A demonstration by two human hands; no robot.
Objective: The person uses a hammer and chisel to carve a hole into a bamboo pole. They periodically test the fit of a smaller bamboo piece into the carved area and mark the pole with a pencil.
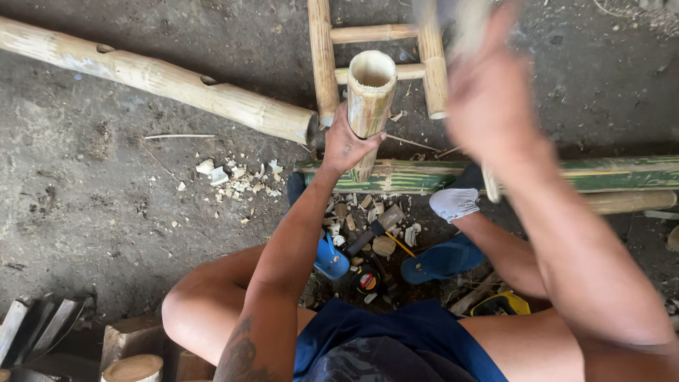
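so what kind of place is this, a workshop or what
Probably an informal bamboo workshop on a bare dirt floor. The left hand holds a cut bamboo piece upright, wood chips are scattered about, and a bamboo ladder frame lies nearby.

The left hand [344,145] grips an upright bamboo section [369,99] standing on a green pole [608,173]; the blurred right hand [488,92] is raised.

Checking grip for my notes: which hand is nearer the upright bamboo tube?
Left. The left hand grips the upright bamboo tube; the right hand is raised beside it, blurred and apart.
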